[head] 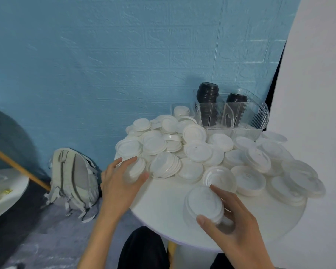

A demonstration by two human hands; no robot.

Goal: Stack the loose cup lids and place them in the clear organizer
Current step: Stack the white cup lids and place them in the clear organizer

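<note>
Several loose white cup lids (198, 151) lie heaped across the far half of a round white table (163, 206). My right hand (239, 230) grips a short stack of white lids (204, 203) near the front edge, thumb and fingers curled round its rim. My left hand (117, 183) reaches to the table's left edge and pinches a white lid (134, 169) between thumb and fingers. The clear organizer (241, 121) stands at the back right, holding two stacks of black lids (207, 94).
A grey backpack (74, 181) leans against the blue wall on the floor to the left. Another white table (6, 191) shows at the far left. A white wall rises right of the table. My dark-clothed knees are below the table's front.
</note>
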